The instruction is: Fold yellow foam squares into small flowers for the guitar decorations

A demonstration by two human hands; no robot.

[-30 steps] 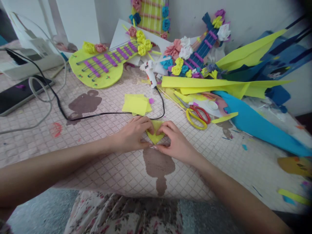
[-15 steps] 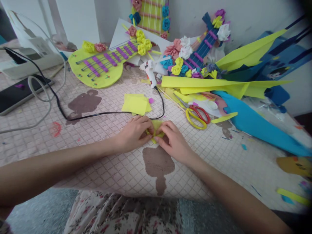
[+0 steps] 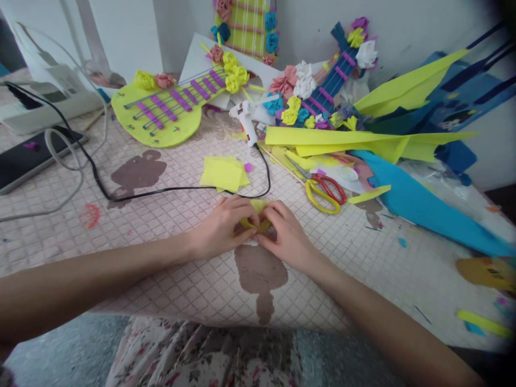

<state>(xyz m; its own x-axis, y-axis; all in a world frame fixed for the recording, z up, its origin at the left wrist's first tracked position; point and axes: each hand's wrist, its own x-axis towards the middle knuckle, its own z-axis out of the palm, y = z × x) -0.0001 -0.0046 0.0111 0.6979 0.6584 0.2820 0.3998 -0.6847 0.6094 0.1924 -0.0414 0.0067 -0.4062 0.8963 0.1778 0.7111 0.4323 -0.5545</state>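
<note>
With the yellow paper (image 3: 258, 205) pinched by the left hand (image 3: 223, 227) and right hand (image 3: 289, 235), at five o'clock from the yellow stack (image 3: 224, 173), its lower point has been turned up, so folding is apparently being advanced.

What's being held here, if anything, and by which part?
A small piece of yellow paper, pinched by the left grip on its left side and the right grip on its right, toward the near edge; the exact spots are hidden.

Yellow paper piece (image 3: 258, 205): near tip, visible a second ago, now hidden; thumbs of left hand (image 3: 226, 224) and right hand (image 3: 289, 235) moved in onto it.
</note>
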